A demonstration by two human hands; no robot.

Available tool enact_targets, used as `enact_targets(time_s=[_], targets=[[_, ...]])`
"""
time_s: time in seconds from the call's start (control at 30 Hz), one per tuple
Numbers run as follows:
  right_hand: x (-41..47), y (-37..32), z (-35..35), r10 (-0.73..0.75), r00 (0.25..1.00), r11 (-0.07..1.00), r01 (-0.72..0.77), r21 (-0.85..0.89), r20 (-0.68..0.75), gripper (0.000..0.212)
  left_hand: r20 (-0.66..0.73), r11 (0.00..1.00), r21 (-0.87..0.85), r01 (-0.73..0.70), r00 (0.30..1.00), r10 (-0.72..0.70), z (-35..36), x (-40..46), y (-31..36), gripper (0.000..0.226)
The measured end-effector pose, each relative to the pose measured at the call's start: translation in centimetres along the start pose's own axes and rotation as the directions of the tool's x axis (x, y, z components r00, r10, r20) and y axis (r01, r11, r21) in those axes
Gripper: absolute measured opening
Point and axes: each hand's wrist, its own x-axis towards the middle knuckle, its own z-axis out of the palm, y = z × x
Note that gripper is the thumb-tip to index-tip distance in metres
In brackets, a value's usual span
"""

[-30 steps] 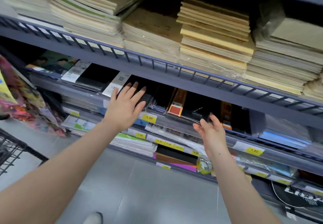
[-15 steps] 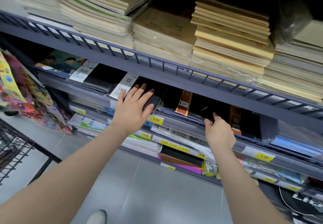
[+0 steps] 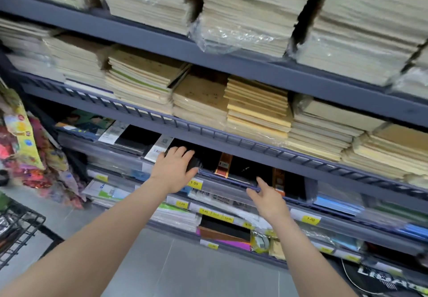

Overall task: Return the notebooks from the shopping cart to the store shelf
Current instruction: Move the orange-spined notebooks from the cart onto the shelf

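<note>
My left hand [image 3: 173, 170] rests on a black notebook [image 3: 195, 165] at the front of the middle shelf [image 3: 231, 184]. Its fingers curl over the cover and the thumb lies along the front edge. More black notebooks [image 3: 245, 169] with orange bands lie to the right on the same shelf. My right hand [image 3: 266, 200] hovers at the shelf's front rail, fingers apart, holding nothing. A corner of the black wire shopping cart [image 3: 20, 224] shows at the lower left.
Stacks of cream and kraft notebooks [image 3: 257, 106] fill the two shelves above. Lower shelves carry yellow price tags [image 3: 194, 183] and more stationery. Colourful packets [image 3: 23, 148] hang at the left. Grey floor tiles [image 3: 185, 269] lie below.
The view has tilted up, showing one more shelf. My left hand's fingers have curled over the black notebook. My right hand has pulled back from the shelf and spread its fingers.
</note>
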Motion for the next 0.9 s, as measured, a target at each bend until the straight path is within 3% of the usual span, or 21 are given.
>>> enact_targets(time_s=[0.13, 0.3, 0.6, 0.77, 0.9], targets=[[-4.3, -0.8, -3.6, -0.097, 0.993, 0.978, 0.107, -0.178, 0.065, 0.063, -0.013, 0.995, 0.012, -0.102, 0.995, 0.102, -3.0, -3.0, 2.0, 0.058], [-9.2, -3.4, -8.9, -0.254, 0.967, 0.879, 0.236, -0.413, 0.011, 0.063, -0.140, 0.976, -0.006, -0.216, 0.967, 0.213, -9.3, -5.8, 3.5, 0.059], [-16.0, -10.9, -16.0, -0.491, 0.830, 0.815, 0.329, -0.477, -0.267, 0.064, -0.432, 0.907, 0.022, -0.420, 0.814, 0.387, -19.9, -9.4, 2.4, 0.071], [-17.8, -15.7, -17.0, -0.477, 0.793, 0.831, 0.266, -0.489, -0.379, 0.066, -0.489, 0.865, 0.104, -0.490, 0.732, 0.474, -24.7, -8.4, -0.7, 0.065], [-18.7, -19.1, -17.0, -0.452, 0.773, 0.864, 0.255, -0.435, -0.445, 0.065, -0.483, 0.854, 0.137, -0.502, 0.719, 0.500, -27.8, -8.2, -3.7, 0.063]])
